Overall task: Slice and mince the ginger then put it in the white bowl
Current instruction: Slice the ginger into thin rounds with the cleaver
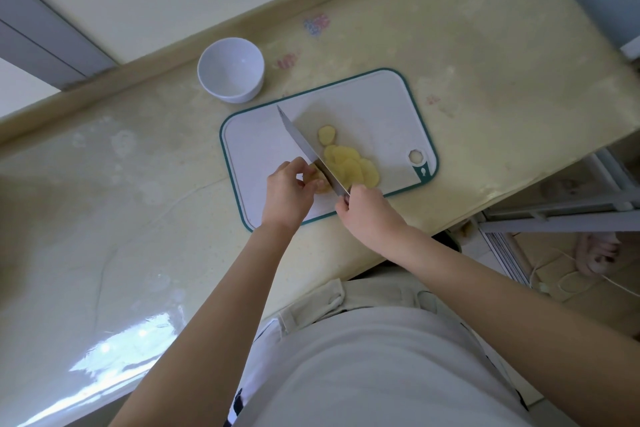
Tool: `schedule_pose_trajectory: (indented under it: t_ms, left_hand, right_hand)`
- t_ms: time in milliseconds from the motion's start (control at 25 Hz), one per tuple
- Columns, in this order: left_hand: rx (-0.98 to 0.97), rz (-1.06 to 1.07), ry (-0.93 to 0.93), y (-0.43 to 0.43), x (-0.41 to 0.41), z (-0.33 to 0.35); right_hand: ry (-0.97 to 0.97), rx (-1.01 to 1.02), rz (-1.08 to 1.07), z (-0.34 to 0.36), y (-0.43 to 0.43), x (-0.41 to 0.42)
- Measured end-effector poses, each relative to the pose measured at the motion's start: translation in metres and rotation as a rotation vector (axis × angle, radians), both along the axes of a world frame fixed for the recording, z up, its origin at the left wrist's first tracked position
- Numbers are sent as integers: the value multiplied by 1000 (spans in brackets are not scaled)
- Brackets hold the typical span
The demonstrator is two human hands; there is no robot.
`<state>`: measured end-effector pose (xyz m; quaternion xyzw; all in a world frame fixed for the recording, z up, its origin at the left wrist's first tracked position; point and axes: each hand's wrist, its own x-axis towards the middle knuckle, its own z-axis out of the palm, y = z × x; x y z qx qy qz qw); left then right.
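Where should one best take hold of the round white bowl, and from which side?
Grip the round white bowl at its rim, thumb inside, coming from above on the near side. It stands upright and empty with its mouth open, and the raised counter edge runs close behind it.

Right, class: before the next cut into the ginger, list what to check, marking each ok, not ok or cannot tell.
1. Left hand holds the ginger piece on the cutting board: ok.
2. Left fingertips tucked back from the knife blade: cannot tell.
3. Right hand has its grip round the knife handle: ok.
4. Ginger slices lie on the blade's other side from the left hand: ok.
5. White bowl empty, off the board: ok.
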<state>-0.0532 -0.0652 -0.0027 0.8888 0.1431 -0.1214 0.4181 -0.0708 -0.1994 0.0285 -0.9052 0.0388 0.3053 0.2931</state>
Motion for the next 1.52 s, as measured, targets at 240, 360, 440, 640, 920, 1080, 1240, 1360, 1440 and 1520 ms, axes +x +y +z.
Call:
schedule_pose_trajectory:
  t_ms: [240, 360, 440, 640, 920, 1080, 1240, 1360, 1440, 1520]
  left_hand:
    - [-24, 16, 4, -1, -1, 1]
    - [-26, 12, 4, -3, -3, 2]
    - [-34, 18, -13, -4, -5, 1]
    - [-35, 34, -50, -5, -8, -3]
    - [-35, 31, -70, -5, -8, -5]
    - [12, -27, -122, -7, -11, -7]
    - [19, -48, -141, -7, -13, -9]
    - [35, -43, -112, -8, -14, -9]
    - [40, -44, -97, -9, -14, -7]
    - [35, -50, -86, -8, -12, -5]
  right_hand:
    - [-7, 54, -68, -22, -9, 2]
    - [-20, 69, -60, -22, -13, 4]
    - [-15, 80, -54, -21, -15, 6]
    - [-48, 99, -43, -7, -16, 11]
    - [-112, 116, -62, 15, -19, 7]
    - [-124, 89, -44, 18, -22, 2]
    - [-125, 78, -49, 19, -24, -3]
    - [-119, 71, -50, 20, -24, -8]
    - [-111, 79, -61, 21, -25, -11]
    - [-109, 73, -61, 22, -26, -12]
